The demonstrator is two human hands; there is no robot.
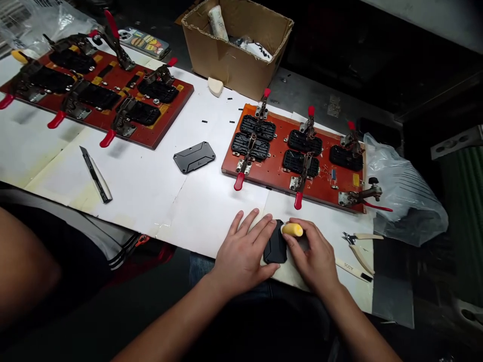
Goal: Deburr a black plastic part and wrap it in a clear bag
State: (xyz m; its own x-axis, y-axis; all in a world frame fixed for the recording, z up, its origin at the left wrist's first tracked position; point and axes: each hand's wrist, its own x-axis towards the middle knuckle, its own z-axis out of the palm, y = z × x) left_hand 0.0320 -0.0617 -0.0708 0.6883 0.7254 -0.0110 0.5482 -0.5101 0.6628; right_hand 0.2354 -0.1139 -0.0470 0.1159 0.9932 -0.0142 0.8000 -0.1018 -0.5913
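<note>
Holding: my left hand lies flat with fingers spread, pinning the left edge of a black plastic cover to the white paper at the near table edge.
Right hand: my right hand is closed around a yellow-handled tool, whose rounded end sits at the cover's upper right corner.
Hands: close together, the cover between them, both touching it.
Hidden: the tool's working end is under my fingers; I cannot tell what kind it is. The cover's right side is partly masked by my right hand.
Near fixture: one red-brown clamp board just beyond my hands, carrying five black parts, with red-tipped toggle clamps.
Far fixture: a second clamp board at upper left, parts on it hard to count under the clamps.
Loose cover: one more black cover on the paper between the boards.
Cutters: one utility knife to the left; one pair of snips right of my right hand.
Other: one cardboard box, one phone, one plastic bag. Another person's leg is cut off at lower left.
</note>
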